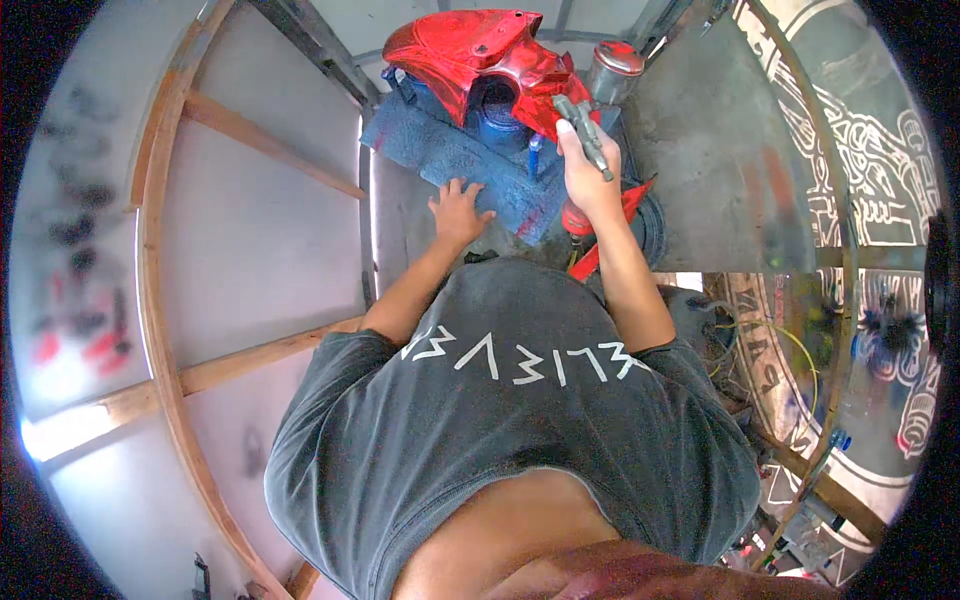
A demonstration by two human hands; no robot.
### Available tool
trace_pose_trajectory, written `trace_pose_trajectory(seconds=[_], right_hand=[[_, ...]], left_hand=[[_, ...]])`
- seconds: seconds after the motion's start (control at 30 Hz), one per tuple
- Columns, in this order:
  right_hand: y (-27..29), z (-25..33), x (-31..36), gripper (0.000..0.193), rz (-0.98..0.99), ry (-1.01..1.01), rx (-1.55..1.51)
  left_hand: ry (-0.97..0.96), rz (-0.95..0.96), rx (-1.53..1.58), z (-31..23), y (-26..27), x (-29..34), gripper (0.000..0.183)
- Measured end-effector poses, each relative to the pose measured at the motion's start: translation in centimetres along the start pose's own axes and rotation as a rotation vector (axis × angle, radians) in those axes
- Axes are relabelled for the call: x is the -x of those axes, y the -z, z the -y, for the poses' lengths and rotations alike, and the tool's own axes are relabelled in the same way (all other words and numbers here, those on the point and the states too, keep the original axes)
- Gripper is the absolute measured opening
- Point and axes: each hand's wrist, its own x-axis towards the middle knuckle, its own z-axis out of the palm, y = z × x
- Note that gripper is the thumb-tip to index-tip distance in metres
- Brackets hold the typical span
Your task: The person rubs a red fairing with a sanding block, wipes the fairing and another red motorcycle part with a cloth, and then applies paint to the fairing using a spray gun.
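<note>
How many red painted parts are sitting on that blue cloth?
1. A single glossy red part sits at the far end of the blue cloth, just beyond the spray gun in the right hand. Others may be hidden behind it.

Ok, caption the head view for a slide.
Right hand holds a spray gun at a red panel; left hand rests on blue cloth.

Spray gun (585, 135) body partly hidden inside the right hand (590, 175), blue barrel (497, 118) mostly covered by the red painted part (470, 55), hose (600, 235) end hidden behind the arm, wall stains blurred.
</note>
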Motion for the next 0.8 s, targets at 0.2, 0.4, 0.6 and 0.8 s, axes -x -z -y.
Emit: trace_pose_trajectory(seconds=[0.2,0.4,0.6,0.8], right_hand=[[1.0,-1.8,-1.2,0.026,-0.08,0.039,0.0],[1.6,-1.4,-1.5,0.031,-0.047,0.046,-0.021],[2.4,-1.5,-1.5,0.028,0.038,0.017,0.0],[5.0,-3.9,-2.2,0.024,-0.04,-0.062,-0.164]], left_hand=[[0.014,-0.019,-0.012,-0.9,-0.1,-0.1,0.067],[0.027,-0.009,-0.02,-1.9,-0.5,-0.4,0.066],[0.083,-0.029,-0.017,-3.2,-0.8,-0.2,0.067],[0.11,-0.034,0.037,-2.8,-0.7,-0.6,0.068]])
